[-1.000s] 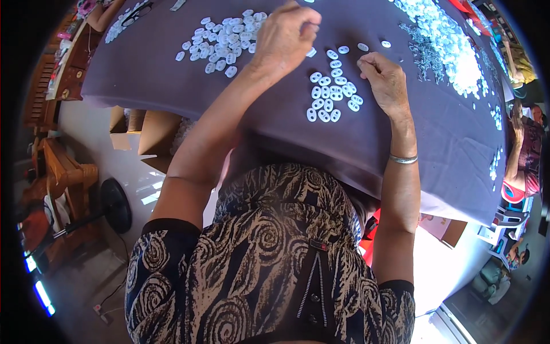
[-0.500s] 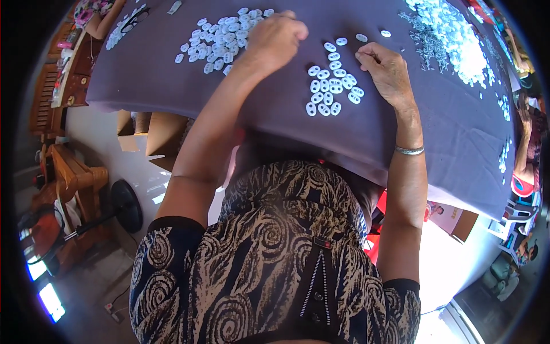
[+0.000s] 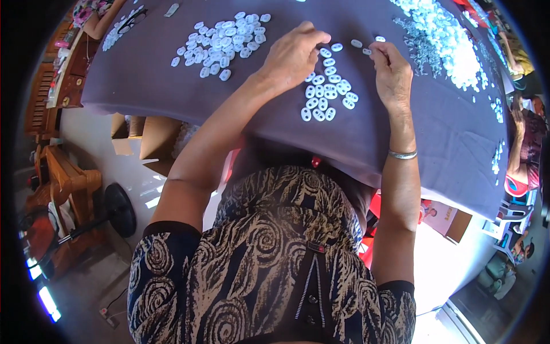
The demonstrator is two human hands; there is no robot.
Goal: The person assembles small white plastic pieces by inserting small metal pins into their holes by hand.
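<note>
My left hand point(image 3: 291, 59) is over the table with its fingers drawn together, beside a loose group of white oval two-hole pieces point(image 3: 330, 90). Whatever it may hold is hidden by the fingers. My right hand point(image 3: 393, 75), a silver bangle on its wrist, is closed in a pinch to the right of that group. At its fingertips sits one white oval two-hole piece point(image 3: 366, 51). Two more such pieces lie just beyond, one at the left point(image 3: 356, 43) and one at the right point(image 3: 380, 39). A denser pile of these ovals point(image 3: 226, 41) spreads left of my left hand.
A dark cloth point(image 3: 258, 114) covers the table. At the far right lie a large heap of white pieces point(image 3: 458, 51) and small dark metal-looking bits point(image 3: 421, 49). Eyeglasses point(image 3: 134, 19) rest at the far left. Other people's arms point(image 3: 109, 22) reach the table edges. Cardboard boxes point(image 3: 157, 137) stand below.
My left hand has moved right and nearer, from the dense pile to the loose group. A white piece now shows at my right fingertips. The whole view has shifted slightly.
</note>
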